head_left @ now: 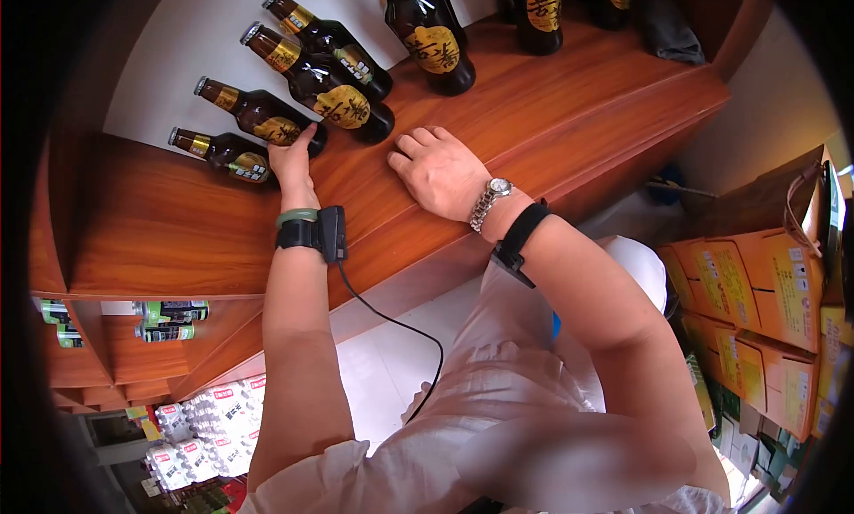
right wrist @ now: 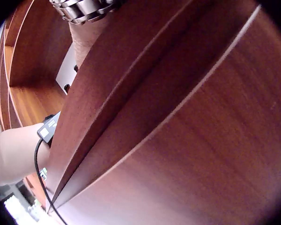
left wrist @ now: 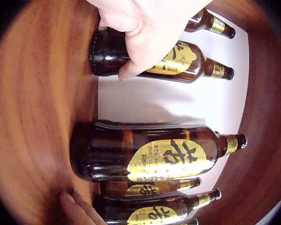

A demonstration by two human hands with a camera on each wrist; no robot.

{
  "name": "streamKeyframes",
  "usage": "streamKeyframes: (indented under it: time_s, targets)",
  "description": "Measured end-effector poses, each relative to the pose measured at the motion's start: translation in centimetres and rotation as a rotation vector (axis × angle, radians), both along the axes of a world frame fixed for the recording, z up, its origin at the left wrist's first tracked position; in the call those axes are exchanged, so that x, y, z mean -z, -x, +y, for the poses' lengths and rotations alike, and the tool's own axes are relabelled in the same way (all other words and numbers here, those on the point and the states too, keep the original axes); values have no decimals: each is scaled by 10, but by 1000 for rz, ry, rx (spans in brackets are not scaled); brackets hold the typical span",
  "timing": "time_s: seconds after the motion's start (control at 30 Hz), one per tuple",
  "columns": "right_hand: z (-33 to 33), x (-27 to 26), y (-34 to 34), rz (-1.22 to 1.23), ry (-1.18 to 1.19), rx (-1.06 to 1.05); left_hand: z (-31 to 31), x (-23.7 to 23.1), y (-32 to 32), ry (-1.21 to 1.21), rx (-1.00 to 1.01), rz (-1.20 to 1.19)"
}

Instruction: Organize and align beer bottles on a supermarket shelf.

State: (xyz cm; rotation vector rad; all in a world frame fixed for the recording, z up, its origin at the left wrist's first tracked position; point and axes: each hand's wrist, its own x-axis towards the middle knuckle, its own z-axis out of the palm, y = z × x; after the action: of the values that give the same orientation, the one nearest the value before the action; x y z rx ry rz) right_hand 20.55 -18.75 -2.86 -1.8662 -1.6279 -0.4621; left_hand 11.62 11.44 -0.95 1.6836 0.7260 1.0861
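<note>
On the wooden shelf [head_left: 356, 189], my left hand [head_left: 294, 167] grips the lower part of a brown glass beer bottle [left wrist: 196, 61] with a gold label and cap. The thumb lies across one side of it; the other fingers are mostly hidden. A smaller beer bottle [head_left: 227, 154] stands close on its left, and two more beer bottles stand on its right, the nearer bottle [head_left: 329, 96] with a big gold label. My right hand [head_left: 440, 172] rests on the front of the shelf, fingers loosely bent, holding nothing. In the right wrist view that hand is hidden behind the shelf edge.
Several more beer bottles [head_left: 436, 47] stand farther right along the shelf, with a dark cloth-like bundle [head_left: 672, 34] at its end. Cans [head_left: 169, 318] sit in lower compartments. Orange cartons [head_left: 756, 283] are stacked at right; wrapped bottle packs [head_left: 213, 425] are low at left.
</note>
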Motion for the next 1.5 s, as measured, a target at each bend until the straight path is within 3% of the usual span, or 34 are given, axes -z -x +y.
streamKeyframes:
  time_s: [0.2,0.4,0.67,0.83,0.93,1.1,1.2,1.3,1.4,1.43,1.5]
  targets:
    - [-4,-3,-2,36,-11,-19,-30,-8,17,-73,147,75]
    - [-3,-2,-1,44,-61,-8,-78,-24,44,-106,51,199]
    - [-2,-2,-1,56,-67,-18,-94,-19,77,-160,-4,297]
    - [-2,-4,-1,67,-80,-26,-90,-21,99,42,318,124]
    - [-1,-4,-1,66,-99,-25,-84,-28,111,175,211,-123]
    - [-3,-2,1,54,-84,-2,-41,-28,117,28,-222,-271]
    - [-3,-4,0,38,-83,4,-13,-28,98,-87,-319,-190]
    - [-6,-5,0,44,-68,-1,22,-23,87,29,-138,-158]
    - [-6,-4,-1,55,-60,-2,42,-25,74,-19,-247,72]
    - [-6,-3,-1,58,-59,-3,43,-25,72,38,-193,-21]
    - [-6,-3,-1,67,-39,1,43,-28,74,-34,-151,53]
